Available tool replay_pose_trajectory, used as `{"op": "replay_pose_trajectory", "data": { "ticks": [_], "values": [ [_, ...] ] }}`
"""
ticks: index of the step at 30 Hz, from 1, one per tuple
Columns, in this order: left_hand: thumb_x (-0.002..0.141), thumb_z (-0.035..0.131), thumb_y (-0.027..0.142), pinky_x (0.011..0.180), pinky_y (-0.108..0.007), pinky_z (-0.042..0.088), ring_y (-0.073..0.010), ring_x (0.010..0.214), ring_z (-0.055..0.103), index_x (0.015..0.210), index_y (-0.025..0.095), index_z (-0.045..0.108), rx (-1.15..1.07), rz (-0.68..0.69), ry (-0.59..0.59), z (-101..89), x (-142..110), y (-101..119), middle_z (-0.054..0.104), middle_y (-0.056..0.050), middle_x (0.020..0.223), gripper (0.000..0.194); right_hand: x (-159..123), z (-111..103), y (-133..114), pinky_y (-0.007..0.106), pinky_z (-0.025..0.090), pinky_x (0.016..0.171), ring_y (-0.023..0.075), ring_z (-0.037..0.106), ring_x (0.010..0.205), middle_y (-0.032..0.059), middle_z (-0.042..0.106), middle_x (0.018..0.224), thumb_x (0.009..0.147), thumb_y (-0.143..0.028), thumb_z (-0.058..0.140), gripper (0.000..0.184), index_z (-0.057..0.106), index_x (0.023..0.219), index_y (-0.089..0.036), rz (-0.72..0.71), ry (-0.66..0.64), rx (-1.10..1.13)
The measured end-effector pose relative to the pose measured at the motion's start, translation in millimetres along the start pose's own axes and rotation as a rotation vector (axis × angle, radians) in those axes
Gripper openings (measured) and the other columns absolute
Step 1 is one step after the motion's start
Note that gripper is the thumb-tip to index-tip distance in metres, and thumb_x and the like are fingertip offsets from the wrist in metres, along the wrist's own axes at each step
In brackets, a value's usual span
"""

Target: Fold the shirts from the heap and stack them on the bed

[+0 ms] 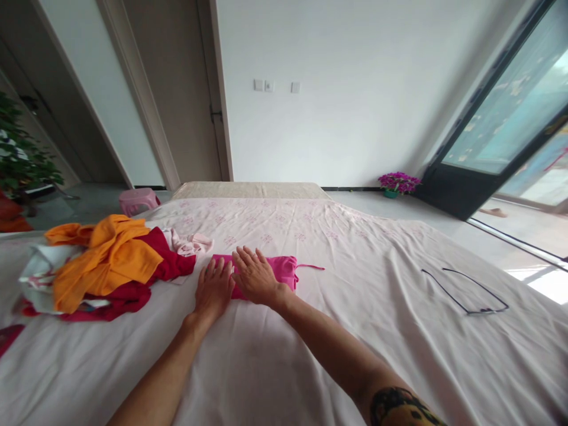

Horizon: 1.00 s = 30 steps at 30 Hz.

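A folded bright pink garment (286,271) lies flat on the bed sheet (355,355), with a thin pink cord trailing from its right end. My left hand (215,288) rests on its left end, fingers stretched out. Across its middle lies my right hand (255,275), palm down and fingers extended, close beside the left. Both hands cover much of the cloth, so its exact kind cannot be made out. To the left is a loose heap of clothes, with an orange garment (110,260) on top of dark red cloth (171,260) and pale pieces.
A pair of glasses (483,310) lies on the sheet at the right. Beyond the bed are a pink plastic stool (138,201), a pot of purple flowers (399,183) and a leafy plant (24,148). A dark-framed glass door (497,142) stands at the right.
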<state>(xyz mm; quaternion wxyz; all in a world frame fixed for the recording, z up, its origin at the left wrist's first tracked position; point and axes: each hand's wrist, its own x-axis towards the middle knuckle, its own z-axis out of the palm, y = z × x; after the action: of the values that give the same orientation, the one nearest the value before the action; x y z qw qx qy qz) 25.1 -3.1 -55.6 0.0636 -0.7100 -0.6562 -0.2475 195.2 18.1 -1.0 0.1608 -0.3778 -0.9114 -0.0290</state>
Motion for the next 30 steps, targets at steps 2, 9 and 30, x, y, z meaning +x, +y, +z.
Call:
{"op": "replay_pose_trajectory", "data": {
  "ticks": [2,9,30],
  "values": [
    [0.092,0.046,0.031,0.113,-0.059,0.026,-0.0363,0.141,0.038,0.134,0.020,0.058,0.025,0.012,-0.035,3.8,-6,-2,0.051,-0.017,0.146,0.045,1,17,0,0.052,0.021,0.119,0.0297,0.024,0.148,0.0164,0.032,0.158,0.103,-0.044,0.033,0.059,0.036,0.150,-0.010,0.024,-0.046,-0.015],
    [0.090,0.049,0.038,0.102,-0.046,0.043,-0.0345,0.128,0.053,0.135,0.011,0.054,0.002,-0.132,0.001,-9.3,-1,-23,0.055,-0.025,0.138,0.053,-21,29,19,0.050,0.022,0.120,0.0286,0.023,0.148,0.0137,0.028,0.160,0.102,-0.051,0.030,0.064,0.033,0.152,-0.011,0.066,-0.132,0.030],
    [0.074,0.064,0.033,0.083,-0.036,0.053,-0.0262,0.096,0.068,0.129,0.013,0.057,-1.007,-0.271,-0.216,-77.8,36,33,0.072,-0.007,0.107,0.059,-50,24,8,0.048,0.020,0.121,0.0300,0.032,0.144,0.0167,0.043,0.152,0.100,-0.052,0.037,0.061,0.045,0.145,-0.011,0.161,-0.050,0.036]
  ]
}}
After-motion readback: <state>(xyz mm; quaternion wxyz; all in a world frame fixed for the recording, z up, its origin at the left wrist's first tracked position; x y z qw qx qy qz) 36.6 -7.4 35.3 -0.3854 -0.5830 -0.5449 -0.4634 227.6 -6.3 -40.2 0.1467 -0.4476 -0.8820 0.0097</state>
